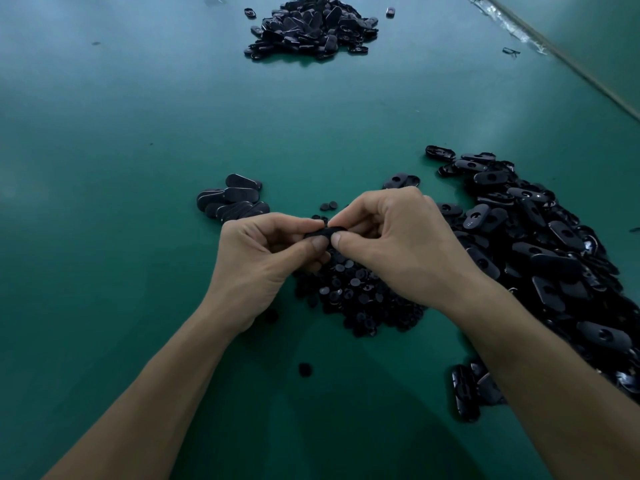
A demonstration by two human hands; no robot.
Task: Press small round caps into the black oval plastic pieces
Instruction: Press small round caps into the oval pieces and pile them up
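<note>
The oval piece (323,232) is held in the air just above the far edge of the cap heap (353,292), and it shows only as a thin dark edge, because fingertips cover most of it. The left hand (266,258) pinches its left end between thumb and curled fingers, and the right hand (398,244) pinches its right end in the same way; the two thumbs almost meet on the piece. If a cap already sits in it, I cannot tell. The cap heap lies on the green table (138,133) under and between both wrists, and the hands hide a part of it. Two loose caps (329,206) lie just beyond the heap, and a single cap (305,370) lies alone on the near side of it. To the left of the heap and a little farther is a small group (230,200) of oval pieces, overlapping each other. To the right of the heap spreads a big pile (540,244) of oval pieces with round holes; the right forearm covers its near part and the picture edge cuts it off. Far beyond the heap is a third pile (311,27), too dark and small to see in detail.
</note>
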